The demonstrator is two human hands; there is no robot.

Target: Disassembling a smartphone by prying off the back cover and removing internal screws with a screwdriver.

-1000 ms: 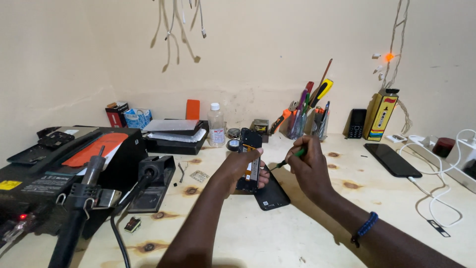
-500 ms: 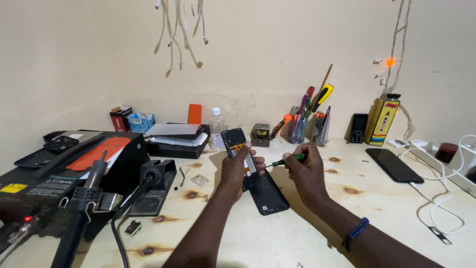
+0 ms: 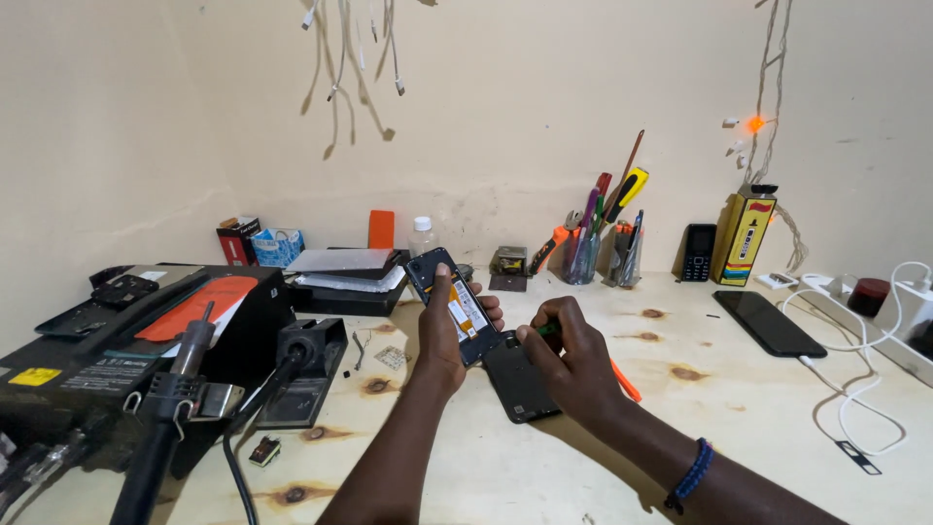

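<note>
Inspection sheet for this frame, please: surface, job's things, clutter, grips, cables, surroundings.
Surface: pale wooden bench with dark knots.
Job's things: opened phone raised; black back cover flat on the bench; green-handled screwdriver.
Clutter: tool cups, yellow box, black phone, hot-air station.
Grips: left hand holds the opened phone; right hand holds the screwdriver.
Cables: white lead at right; cables hanging above.
Surroundings: cream wall.
</note>
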